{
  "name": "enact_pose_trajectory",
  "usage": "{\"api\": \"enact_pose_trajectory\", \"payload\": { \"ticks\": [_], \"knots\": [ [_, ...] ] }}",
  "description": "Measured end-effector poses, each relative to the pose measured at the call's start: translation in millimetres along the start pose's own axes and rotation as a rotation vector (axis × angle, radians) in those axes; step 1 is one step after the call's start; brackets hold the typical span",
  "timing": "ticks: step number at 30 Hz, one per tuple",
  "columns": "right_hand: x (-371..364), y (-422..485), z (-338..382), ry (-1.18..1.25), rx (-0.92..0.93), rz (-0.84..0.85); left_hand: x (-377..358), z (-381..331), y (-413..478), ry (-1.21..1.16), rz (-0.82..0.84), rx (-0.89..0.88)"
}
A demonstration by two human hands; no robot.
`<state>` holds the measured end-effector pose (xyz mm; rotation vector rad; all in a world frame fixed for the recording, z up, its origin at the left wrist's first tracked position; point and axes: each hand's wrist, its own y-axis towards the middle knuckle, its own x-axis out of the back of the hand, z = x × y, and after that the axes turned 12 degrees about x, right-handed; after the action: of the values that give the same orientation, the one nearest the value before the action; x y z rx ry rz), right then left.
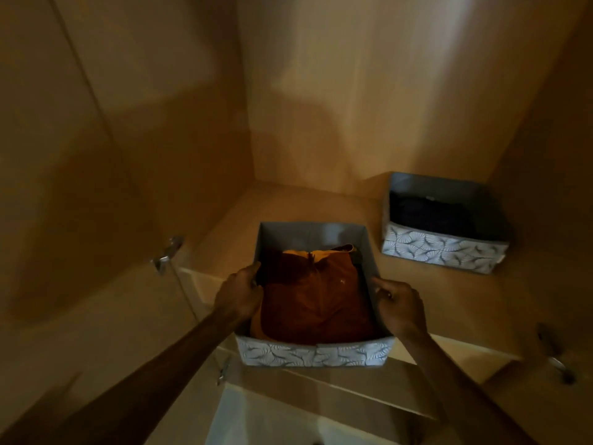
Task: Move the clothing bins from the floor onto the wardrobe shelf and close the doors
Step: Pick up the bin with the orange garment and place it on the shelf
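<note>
- The left hand [239,295] grips the left wall of the bin [314,354], fingers curled over the rim. The right hand [399,308] pinches the right wall in the same way.
- The bin sits between the two hands at the front of the shelf [305,203]. Its near wall hangs out past the edge toward the person. I cannot tell whether the base rests fully on the shelf.
- The walls look like thin fabric over card, and the right one seems to bow inward under the hand. I judge the bin light and soft-sided, likely to buckle if squeezed.
- Holding both side walls near the rim suits a short slide. A flat push on the near wall would probably strain it less.
- Between the hands, folded rust-orange clothes [311,303] fill most of the bin, lying below the rim.
- Beyond and to the right of the right hand, well apart, a second bin [442,250] stands on the same shelf. It holds dark clothes [430,213].
- Out past the left hand, a door [80,155] stands open and is not yet closed.
</note>
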<state>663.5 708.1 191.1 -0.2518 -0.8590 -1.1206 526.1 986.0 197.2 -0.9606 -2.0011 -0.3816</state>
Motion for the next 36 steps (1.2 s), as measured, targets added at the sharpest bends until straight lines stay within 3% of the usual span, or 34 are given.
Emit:
{"api": "enact_pose_trajectory", "payload": {
  "ticks": [4, 8, 10, 13, 15, 21, 25, 30, 36],
  "knots": [
    [-6, 51, -8, -0.013, -0.051, -0.012, -6, -32, 64, -0.009, 0.052, -0.061],
    [-10, 101, -12, 0.021, -0.084, -0.01, -5, -67, 110, -0.28, 0.391, -0.154],
    [-9, 118, -9, 0.109, -0.059, -0.044, -5, -74, 120, -0.164, 0.485, -0.224],
    [-16, 119, -7, 0.158, 0.04, -0.108, -8, -65, 137, 0.309, 0.395, -0.364],
    [-29, 111, -14, 0.032, 0.094, -0.109, -19, -53, 152, 0.417, 0.34, -0.446],
    [-38, 139, -26, -0.142, 0.17, 0.108, -38, -56, 194, 0.36, 0.024, -0.328],
    [-53, 147, -24, -0.405, 0.152, -0.042, -50, -45, 190, 0.326, -0.12, -0.411],
    [-94, 108, -28, -0.606, 0.237, -0.098, -57, -11, 180, 0.374, -0.145, -0.499],
    [-95, 131, -25, -0.734, 0.194, -0.047, -62, -17, 194, 0.437, -0.106, -0.507]
  ]
}}
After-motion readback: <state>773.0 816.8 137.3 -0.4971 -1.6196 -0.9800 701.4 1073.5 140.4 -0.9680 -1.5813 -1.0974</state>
